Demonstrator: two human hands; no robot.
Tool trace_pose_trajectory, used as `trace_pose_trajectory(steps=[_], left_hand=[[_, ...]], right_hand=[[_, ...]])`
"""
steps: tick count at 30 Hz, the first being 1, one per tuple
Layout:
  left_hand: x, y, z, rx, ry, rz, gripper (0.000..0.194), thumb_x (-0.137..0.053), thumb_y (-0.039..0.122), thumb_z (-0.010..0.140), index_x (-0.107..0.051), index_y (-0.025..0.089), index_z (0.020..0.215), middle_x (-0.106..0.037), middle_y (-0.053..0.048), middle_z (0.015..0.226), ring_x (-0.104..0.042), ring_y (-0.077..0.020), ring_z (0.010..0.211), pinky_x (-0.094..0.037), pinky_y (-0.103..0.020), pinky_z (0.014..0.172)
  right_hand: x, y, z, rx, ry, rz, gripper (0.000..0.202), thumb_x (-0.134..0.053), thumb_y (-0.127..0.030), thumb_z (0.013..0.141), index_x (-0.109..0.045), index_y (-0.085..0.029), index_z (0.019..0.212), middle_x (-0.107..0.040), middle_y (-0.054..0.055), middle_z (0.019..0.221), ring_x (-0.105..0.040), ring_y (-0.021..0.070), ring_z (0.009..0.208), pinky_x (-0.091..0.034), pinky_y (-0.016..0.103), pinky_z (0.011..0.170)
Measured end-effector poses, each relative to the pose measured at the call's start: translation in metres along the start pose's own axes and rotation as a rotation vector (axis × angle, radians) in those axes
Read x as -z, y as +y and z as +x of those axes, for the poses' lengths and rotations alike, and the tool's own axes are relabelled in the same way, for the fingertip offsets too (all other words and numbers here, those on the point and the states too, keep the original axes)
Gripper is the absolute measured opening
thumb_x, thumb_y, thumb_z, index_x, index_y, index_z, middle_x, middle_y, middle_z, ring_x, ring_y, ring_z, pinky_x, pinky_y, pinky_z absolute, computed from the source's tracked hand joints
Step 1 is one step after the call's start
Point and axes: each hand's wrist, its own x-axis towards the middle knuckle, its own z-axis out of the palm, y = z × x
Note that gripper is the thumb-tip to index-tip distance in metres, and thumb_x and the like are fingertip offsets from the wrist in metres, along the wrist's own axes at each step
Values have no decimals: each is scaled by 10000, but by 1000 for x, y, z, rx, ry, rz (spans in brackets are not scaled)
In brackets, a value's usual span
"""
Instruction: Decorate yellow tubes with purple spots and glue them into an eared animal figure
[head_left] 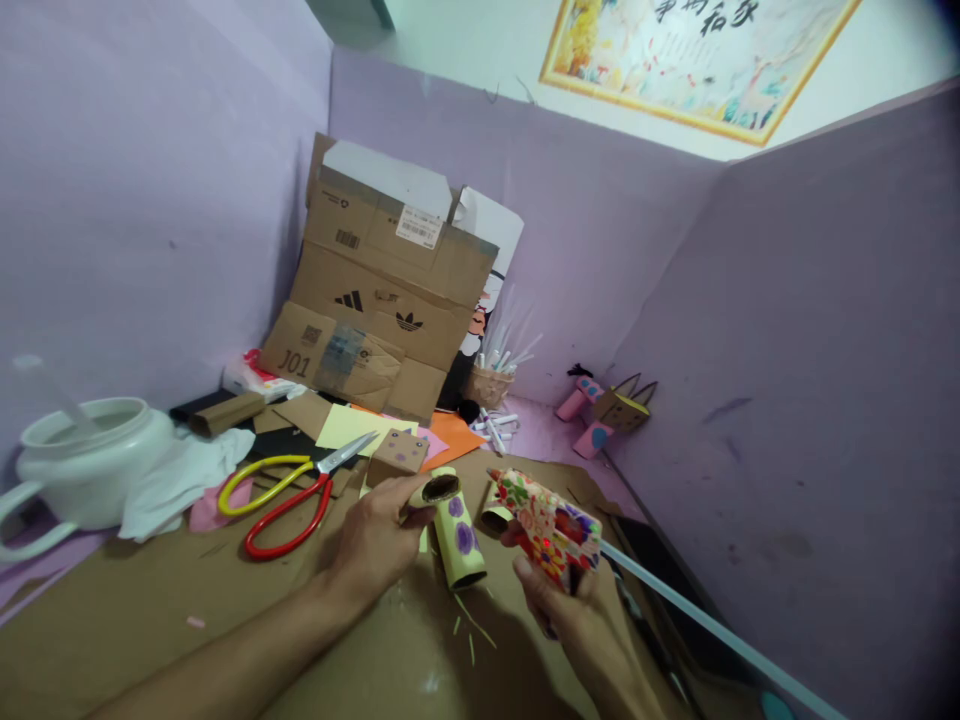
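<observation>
My left hand is closed around a short cardboard tube, its open end facing me. Just right of that tube, a yellow paper-covered tube with purple spots lies on the cardboard sheet. My right hand grips a flower-patterned glue gun, its nozzle pointing left and a long clear glue stick trailing from its back. Another tube sits partly hidden behind the nozzle. Behind my left hand stands a small cardboard box with a drawn face.
Red-and-yellow-handled scissors lie left of my left hand. A white pot stands far left. Folded cardboard leans at the back, beside a basket of glue sticks. A cardboard animal figure is back right.
</observation>
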Motion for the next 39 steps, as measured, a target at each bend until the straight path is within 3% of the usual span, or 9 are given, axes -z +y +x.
trace_pose_trajectory(steps=[5,9,13,17,27,39], left_hand=[[0,-1,0,5,3,-3,294,-573,174,791,-693,262,1045,-728,-25,1018,-656,-214,955,-506,-327,798],[1,1,0,3,-8,2,307,-564,161,791,-690,271,1049,-724,-14,1028,-651,-207,972,-503,-322,812],[2,3,-1,-2,-20,22,323,-559,145,792,-685,262,1065,-721,-21,1037,-647,-213,986,-502,-331,831],[1,2,-1,-24,-3,51,303,-548,151,806,-687,260,1052,-724,-27,1021,-651,-217,968,-509,-331,819],[2,1,-4,-189,27,136,304,-538,117,801,-692,240,1032,-724,-44,986,-659,-212,916,-521,-329,815],[2,1,-4,-235,34,128,322,-526,100,799,-685,252,1034,-724,-31,1002,-660,-204,929,-525,-317,810]], right_hand=[[-4,-1,0,-56,-17,-6,489,-674,-587,689,-721,-140,882,-698,102,778,-589,168,564,-493,275,519],[-5,-2,-2,-57,-41,-43,498,-629,-545,761,-687,-134,1036,-712,143,932,-630,194,616,-516,291,531],[-7,-5,0,11,-99,-18,453,-662,-460,756,-665,-157,1092,-704,148,1028,-661,291,926,-534,402,797],[-13,-4,0,20,-122,37,410,-682,-454,737,-690,-173,1036,-729,140,936,-637,316,1022,-426,504,977],[-14,16,-3,17,-136,110,320,-687,-437,755,-701,-186,952,-716,116,966,-648,276,963,-478,412,916],[-14,8,-2,-8,-160,109,310,-704,-422,732,-712,-180,925,-696,80,838,-631,240,851,-495,343,830]])
